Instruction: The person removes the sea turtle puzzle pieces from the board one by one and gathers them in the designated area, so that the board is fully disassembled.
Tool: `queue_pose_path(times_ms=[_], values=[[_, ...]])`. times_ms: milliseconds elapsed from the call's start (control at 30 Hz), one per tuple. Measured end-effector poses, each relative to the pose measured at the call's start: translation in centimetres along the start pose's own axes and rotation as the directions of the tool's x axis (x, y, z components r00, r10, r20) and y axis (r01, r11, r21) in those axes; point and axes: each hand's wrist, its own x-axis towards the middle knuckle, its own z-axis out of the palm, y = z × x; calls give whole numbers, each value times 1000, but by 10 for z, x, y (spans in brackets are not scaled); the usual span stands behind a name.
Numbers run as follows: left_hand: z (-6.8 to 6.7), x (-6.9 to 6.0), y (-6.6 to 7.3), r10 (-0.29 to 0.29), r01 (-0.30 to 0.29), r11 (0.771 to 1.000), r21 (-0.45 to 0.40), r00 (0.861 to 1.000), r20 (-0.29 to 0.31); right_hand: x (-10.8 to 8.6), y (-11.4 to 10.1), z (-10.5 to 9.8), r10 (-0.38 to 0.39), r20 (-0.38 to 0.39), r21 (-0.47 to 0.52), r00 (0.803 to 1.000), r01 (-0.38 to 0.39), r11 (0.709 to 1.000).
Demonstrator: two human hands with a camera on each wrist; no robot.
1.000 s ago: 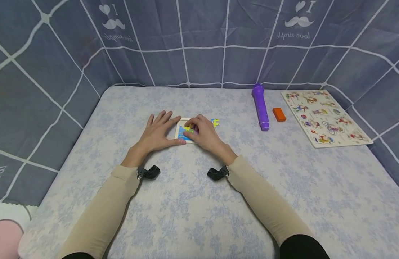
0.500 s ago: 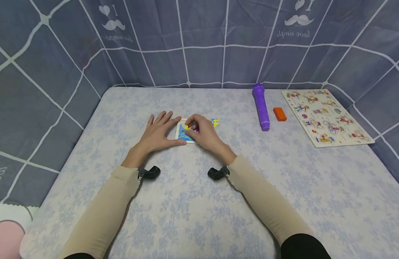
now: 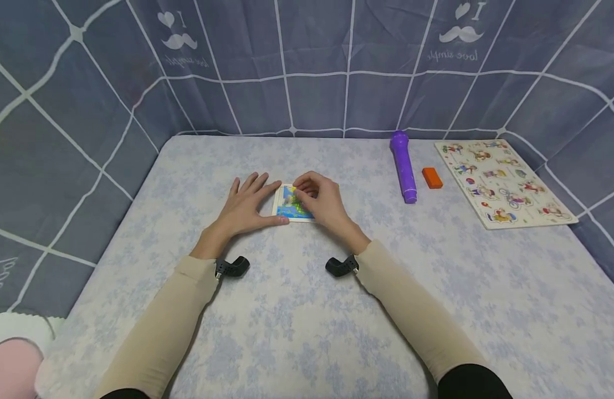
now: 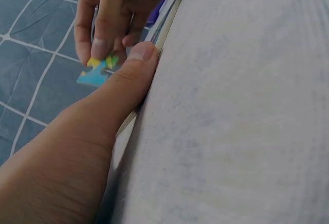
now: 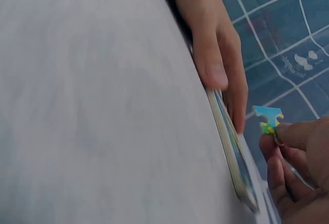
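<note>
A small puzzle board with a pale wooden rim (image 3: 275, 204) lies on the table. My left hand (image 3: 243, 208) is spread at its left side, thumb and index finger resting against the rim. Over the board's right part, my right hand (image 3: 328, 206) pinches a puzzle piece between thumb and fingers. That piece (image 4: 93, 76) shows light blue, yellow and green in the left wrist view, and the right wrist view has the same piece (image 5: 268, 115) raised above the board (image 5: 227, 144). Fingers hide the board's right side in the head view.
To the right lie a purple microphone-shaped object (image 3: 404, 169), an orange block (image 3: 432, 178) and a large board with printed figures (image 3: 504, 185). A patterned cloth covers the table (image 3: 282, 310); dark gridded curtains (image 3: 317, 102) stand behind and at the sides.
My right hand has moved slightly right and now holds the piece up. The loose yellow and blue piece seen right of the board earlier no longer shows there. My left hand keeps its place.
</note>
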Motion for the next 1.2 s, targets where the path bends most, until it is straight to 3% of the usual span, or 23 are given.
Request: queue_pose_path(times_ms=[233, 400, 600, 800, 1200], values=[[2, 1, 0, -14, 14, 1000, 7, 1000, 9, -21, 6, -41, 124, -79, -15, 989, -126, 992], [0, 2, 1, -12, 12, 1000, 7, 1000, 10, -37, 17, -58, 162, -113, -53, 980, -169, 984], [1, 1, 0, -14, 14, 1000, 3, 1000, 7, -42, 31, -60, 99, -123, -149, 987, -117, 982], [2, 1, -1, -11, 11, 1000, 1, 1000, 7, -46, 30, -59, 46, -135, -213, 990, -75, 974], [1, 0, 0, -15, 15, 1000, -6, 1000, 6, -48, 30, -60, 4, -40, -253, 999, -14, 967]])
